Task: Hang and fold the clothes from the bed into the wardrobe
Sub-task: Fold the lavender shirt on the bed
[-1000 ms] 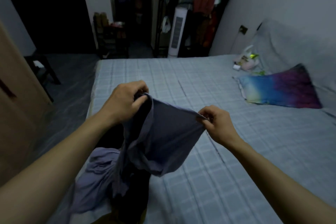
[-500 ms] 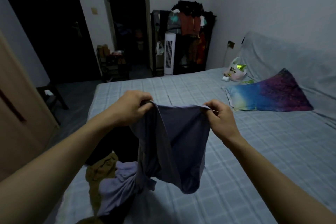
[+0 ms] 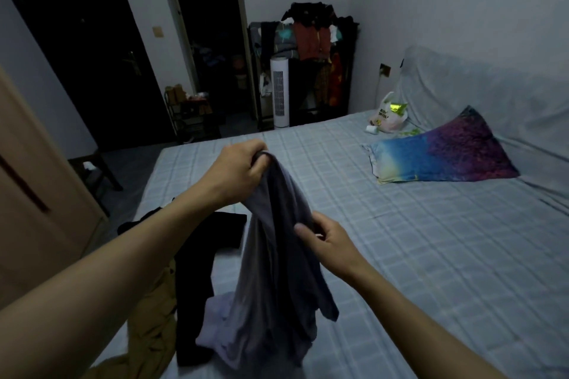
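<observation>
A grey-purple garment (image 3: 274,274) hangs in front of me over the checked bed (image 3: 415,255). My left hand (image 3: 237,171) grips its top edge and holds it up. Lower and to the right, my right hand (image 3: 326,241) pinches a fold at the garment's side. Its lower end rests bunched on the bed. Under and left of it lie a black garment (image 3: 197,280) and a mustard-yellow one (image 3: 151,332). The brown wardrobe door (image 3: 34,194) stands at the left edge of the view.
A blue-and-purple pillow (image 3: 446,154) and a plastic bag (image 3: 388,115) lie near the covered headboard (image 3: 492,92). Beyond the bed's foot stand a white tower fan (image 3: 280,92), a loaded clothes rack (image 3: 314,49), a small shelf (image 3: 191,114) and a dark stool (image 3: 95,172).
My right hand let go of the top edge, dropped lower and took the garment's side. The garment, spread between both hands before, now hangs bunched from my left hand.
</observation>
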A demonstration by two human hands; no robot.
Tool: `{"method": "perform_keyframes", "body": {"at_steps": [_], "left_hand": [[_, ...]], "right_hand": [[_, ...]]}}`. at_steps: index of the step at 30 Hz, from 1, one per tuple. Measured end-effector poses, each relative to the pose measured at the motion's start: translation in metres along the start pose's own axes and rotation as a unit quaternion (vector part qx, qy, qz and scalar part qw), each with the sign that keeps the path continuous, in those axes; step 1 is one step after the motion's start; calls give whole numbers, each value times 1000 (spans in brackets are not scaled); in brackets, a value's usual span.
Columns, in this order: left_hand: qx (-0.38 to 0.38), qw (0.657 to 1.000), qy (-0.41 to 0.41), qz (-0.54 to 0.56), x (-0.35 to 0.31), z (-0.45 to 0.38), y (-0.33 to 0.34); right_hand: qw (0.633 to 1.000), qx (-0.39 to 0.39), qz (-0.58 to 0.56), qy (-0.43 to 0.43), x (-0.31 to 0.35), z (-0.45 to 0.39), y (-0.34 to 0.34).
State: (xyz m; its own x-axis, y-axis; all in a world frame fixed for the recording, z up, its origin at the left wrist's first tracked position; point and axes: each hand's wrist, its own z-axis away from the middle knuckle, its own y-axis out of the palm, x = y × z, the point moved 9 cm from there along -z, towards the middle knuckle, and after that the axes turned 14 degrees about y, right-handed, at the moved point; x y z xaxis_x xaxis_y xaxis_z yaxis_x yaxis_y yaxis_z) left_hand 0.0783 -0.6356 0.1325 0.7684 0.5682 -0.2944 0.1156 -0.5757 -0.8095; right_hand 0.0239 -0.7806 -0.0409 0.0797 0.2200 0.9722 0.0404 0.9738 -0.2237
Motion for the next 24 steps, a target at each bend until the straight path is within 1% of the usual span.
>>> {"method": "perform_keyframes", "body": {"at_steps": [1,4,7,9,11,13,16,18,21,24], "left_hand": [[-8,1000,0,1,-3,-4,-2],[-39,999,-4,16,-10,-14,-17],[-68,998,5,13,-13,-19,-36],[-73,997,6,6,-9,-16,-48],[-46,999,8,-17,0,-10,-57],[21,998,17,-58,13,-2,-59],[126,987,38,-93,33,17,-56],[172,979,47,-96,44,30,-54],[208,973,15,-95,64,48,-52],[196,976,-6,-96,78,57,-53]], "right_hand": [[1000,5,24,4,-6,2,1],[991,-16,129,20,-25,4,-3],[984,-33,169,47,-43,1,-10],[979,-27,193,60,-50,0,-12],[977,-23,204,54,-50,-1,-16],[972,-45,228,40,-49,-5,-27],[962,-120,243,46,-46,-12,-62],[956,-167,238,43,-33,-13,-88],[943,-214,257,9,2,-10,-122],[926,-235,292,-43,40,-2,-141]]}}
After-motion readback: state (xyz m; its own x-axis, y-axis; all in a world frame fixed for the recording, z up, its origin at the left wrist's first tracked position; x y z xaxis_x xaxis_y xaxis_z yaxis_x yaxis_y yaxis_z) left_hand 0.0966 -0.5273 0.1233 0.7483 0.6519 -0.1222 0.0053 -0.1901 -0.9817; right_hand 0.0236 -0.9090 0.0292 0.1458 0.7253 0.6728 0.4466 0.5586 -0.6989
